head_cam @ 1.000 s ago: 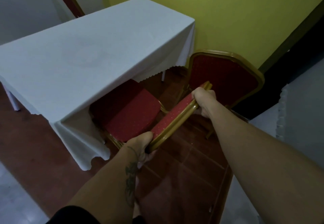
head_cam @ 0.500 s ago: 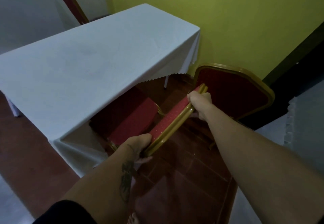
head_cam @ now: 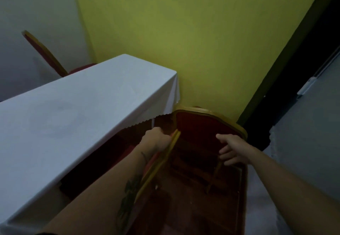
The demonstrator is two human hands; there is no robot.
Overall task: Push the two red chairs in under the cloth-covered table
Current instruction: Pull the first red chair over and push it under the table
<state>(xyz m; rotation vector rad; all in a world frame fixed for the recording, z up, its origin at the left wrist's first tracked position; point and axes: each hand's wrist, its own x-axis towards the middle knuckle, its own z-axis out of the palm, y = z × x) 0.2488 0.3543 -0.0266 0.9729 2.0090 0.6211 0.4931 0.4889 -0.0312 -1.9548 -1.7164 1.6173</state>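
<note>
The table [head_cam: 73, 117], covered in a white cloth, is the reference for everything below. The first chair [head_cam: 156, 164] has its seat in the dark space under the table's near edge; only its gold-framed backrest shows, running along that edge. In my judgement this chair is in or nearly in, though how deep cannot be confirmed in the shadow.

The second chair [head_cam: 204, 124] stands off the table's right-hand corner, backrest toward you, close to the green wall [head_cam: 184, 41] and not yet under the cloth.

Your left hand [head_cam: 156, 140] is closed on the top rail of the first chair. Your right hand [head_cam: 231, 150] is open, fingers spread, just in front of the second chair's backrest and holding nothing.

Step in hand: changeover to the second chair. The next move calls for a firm hold on its backrest, then turning it square to the table's edge before pushing; watch the hanging cloth.
</note>
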